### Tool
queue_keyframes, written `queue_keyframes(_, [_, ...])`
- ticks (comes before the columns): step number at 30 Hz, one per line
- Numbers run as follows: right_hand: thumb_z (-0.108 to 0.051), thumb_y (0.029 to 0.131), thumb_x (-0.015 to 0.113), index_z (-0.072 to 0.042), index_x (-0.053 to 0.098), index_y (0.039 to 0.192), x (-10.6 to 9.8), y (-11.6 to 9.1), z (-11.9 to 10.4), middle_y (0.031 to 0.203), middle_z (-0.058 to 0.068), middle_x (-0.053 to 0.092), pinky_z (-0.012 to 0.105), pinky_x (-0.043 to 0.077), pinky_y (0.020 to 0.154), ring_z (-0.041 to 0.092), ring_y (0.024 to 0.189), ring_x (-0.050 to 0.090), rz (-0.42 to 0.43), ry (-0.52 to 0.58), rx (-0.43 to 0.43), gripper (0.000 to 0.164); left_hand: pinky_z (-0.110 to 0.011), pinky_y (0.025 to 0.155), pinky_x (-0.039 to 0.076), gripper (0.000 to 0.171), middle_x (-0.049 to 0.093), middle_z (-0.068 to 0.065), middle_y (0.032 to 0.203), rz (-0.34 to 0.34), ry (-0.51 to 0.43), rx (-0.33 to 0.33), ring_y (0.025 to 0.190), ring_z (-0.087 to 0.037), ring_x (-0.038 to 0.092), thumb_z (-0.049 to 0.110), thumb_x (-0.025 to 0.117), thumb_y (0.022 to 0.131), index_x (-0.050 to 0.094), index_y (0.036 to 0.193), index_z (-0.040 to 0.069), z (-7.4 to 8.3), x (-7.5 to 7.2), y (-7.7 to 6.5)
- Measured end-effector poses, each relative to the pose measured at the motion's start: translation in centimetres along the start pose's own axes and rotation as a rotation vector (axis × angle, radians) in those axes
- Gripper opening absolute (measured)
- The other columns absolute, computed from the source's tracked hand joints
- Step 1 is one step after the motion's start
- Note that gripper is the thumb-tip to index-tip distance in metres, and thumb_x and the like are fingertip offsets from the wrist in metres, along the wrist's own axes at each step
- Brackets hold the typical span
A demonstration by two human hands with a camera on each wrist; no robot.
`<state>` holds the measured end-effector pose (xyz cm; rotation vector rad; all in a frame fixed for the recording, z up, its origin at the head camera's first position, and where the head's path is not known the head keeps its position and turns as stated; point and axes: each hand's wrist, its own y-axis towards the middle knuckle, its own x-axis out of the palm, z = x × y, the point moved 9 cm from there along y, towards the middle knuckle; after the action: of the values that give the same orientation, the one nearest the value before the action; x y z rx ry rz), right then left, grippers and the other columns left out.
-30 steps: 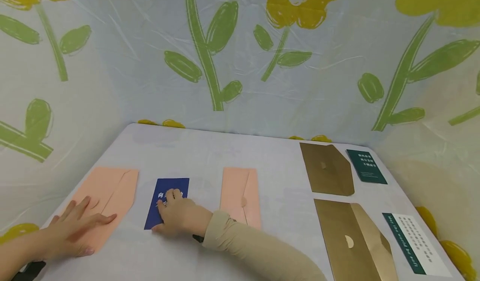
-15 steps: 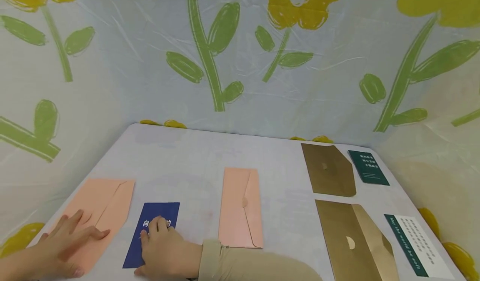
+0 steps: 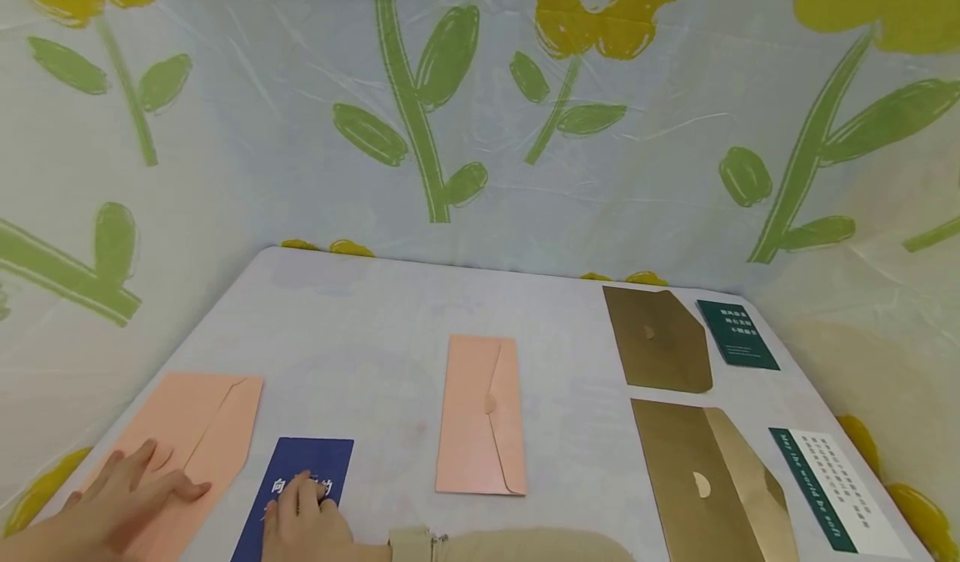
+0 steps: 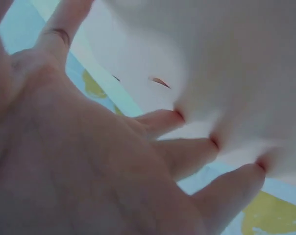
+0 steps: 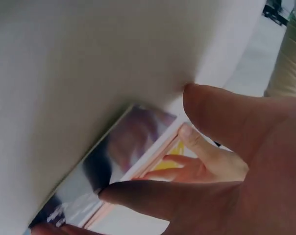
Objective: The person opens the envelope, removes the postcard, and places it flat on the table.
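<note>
A pink envelope (image 3: 206,416) lies flat on the left of the table, its flap side toward the right. My left hand (image 3: 127,504) rests on it with fingers spread; in the left wrist view, the fingertips of the left hand (image 4: 113,156) press on its pale surface. A dark blue card (image 3: 315,455) with white lettering lies just right of the envelope. My right hand (image 3: 306,522) presses its fingertips on that card. In the right wrist view the thumb of the right hand (image 5: 226,171) touches the table beside the glossy card (image 5: 99,164). Part of the lettering is covered.
A second pink envelope (image 3: 482,429) lies mid-table. At the right are two gold envelopes, a closed-looking one (image 3: 656,345) behind and one with its flap unfolded (image 3: 697,454) in front. A green card (image 3: 738,337) and a white-and-green card (image 3: 832,487) lie near the right edge.
The blue card has slid toward the front edge and slightly left under my right hand. The left pink envelope has also slid toward the front edge and slightly left with my left hand on it.
</note>
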<state>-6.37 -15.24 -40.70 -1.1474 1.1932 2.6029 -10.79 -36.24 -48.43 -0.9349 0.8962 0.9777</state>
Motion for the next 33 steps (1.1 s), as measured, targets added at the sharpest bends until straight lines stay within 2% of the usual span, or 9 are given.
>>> queue_keyframes(3, [-0.013,0.099,0.037,-0.020,0.079,0.080,-0.8,0.0,0.6,0.085,0.001,0.070,0.013,0.044,0.051,0.012,0.077,0.061,0.093,0.020,0.059,0.046,-0.089,0.085,0.010,0.062,0.032,-0.040,0.138,0.103,0.030,0.117,0.132,-0.071,-0.004,0.052,0.084,0.072,0.053,0.124,0.036,1.1,-0.8,-0.2])
queue_keyframes(5, [-0.015,0.099,0.039,-0.023,0.079,0.084,-0.3,0.3,0.7,0.090,0.001,0.070,0.016,0.048,0.054,0.013,0.082,0.063,0.011,0.046,0.032,0.044,-0.076,0.103,-0.006,0.065,0.045,-0.031,0.132,0.202,0.068,0.246,0.145,-0.044,-0.018,0.053,0.085,0.070,0.051,0.123,0.036,2.2,-1.7,-0.4])
queue_keyframes(9, [-0.032,0.107,0.036,-0.030,0.066,0.126,2.9,0.1,0.4,0.128,0.010,0.061,0.032,0.055,0.075,0.025,0.115,0.059,-0.454,0.162,-0.088,0.036,-0.036,0.112,-0.021,0.081,0.054,-0.008,0.121,0.367,0.106,0.432,0.144,-0.002,-0.008,0.055,0.088,0.061,0.050,0.128,0.031,4.0,-3.7,-0.1])
queue_keyframes(12, [-0.042,0.108,0.024,-0.035,0.038,0.149,5.3,-1.5,0.2,0.152,0.012,0.038,0.042,0.049,0.091,0.032,0.137,0.040,-0.833,0.283,-0.071,0.044,-0.050,0.116,-0.012,0.098,0.049,-0.015,0.135,0.309,0.044,0.348,0.150,-0.024,-0.006,0.056,0.087,0.057,0.045,0.142,0.028,3.6,-4.2,1.2])
queue_keyframes(14, [-0.044,0.108,0.020,-0.038,0.029,0.152,6.1,-2.2,0.2,0.156,0.010,0.031,0.043,0.045,0.097,0.031,0.141,0.033,-0.949,0.315,-0.034,0.046,-0.071,0.108,-0.010,0.108,0.040,-0.031,0.143,0.187,-0.022,0.227,0.146,-0.045,-0.014,0.054,0.087,0.056,0.037,0.149,0.032,2.9,-3.9,2.2])
queue_keyframes(17, [-0.045,0.107,0.022,-0.040,0.026,0.153,6.5,-2.4,0.1,0.157,0.007,0.030,0.042,0.044,0.099,0.029,0.142,0.031,-0.993,0.321,-0.016,0.046,-0.089,0.083,0.007,0.115,0.014,-0.050,0.146,0.010,-0.113,0.092,0.126,-0.077,-0.008,0.050,0.088,0.056,0.030,0.155,0.035,2.0,-3.2,2.9])
queue_keyframes(22, [-0.047,0.107,0.020,-0.042,0.020,0.155,6.9,-2.6,0.0,0.159,0.003,0.026,0.041,0.043,0.102,0.026,0.143,0.029,-1.058,0.307,0.010,0.048,-0.091,0.067,0.013,0.117,-0.011,-0.050,0.147,-0.124,-0.151,0.016,0.116,-0.082,-0.016,0.047,0.088,0.056,0.028,0.156,0.038,1.7,-2.3,3.2])
queue_keyframes(27, [-0.046,0.107,0.021,-0.041,0.020,0.156,6.9,-2.6,0.2,0.159,0.004,0.027,0.042,0.043,0.100,0.026,0.143,0.029,-1.068,0.326,0.035,0.049,-0.089,0.064,0.023,0.116,-0.003,-0.049,0.148,-0.113,-0.083,-0.014,0.117,-0.084,-0.005,0.049,0.089,0.053,0.030,0.154,0.044,2.0,-2.1,3.0])
queue_keyframes(33, [-0.048,0.107,0.023,-0.042,0.017,0.156,7.0,-2.7,0.4,0.159,0.001,0.027,0.043,0.043,0.101,0.024,0.144,0.029,-1.086,0.340,0.069,0.050,-0.092,0.066,0.014,0.123,-0.004,-0.045,0.151,-0.077,-0.058,-0.025,0.121,-0.081,-0.004,0.051,0.090,0.046,0.029,0.153,0.046,2.8,-2.2,2.6])
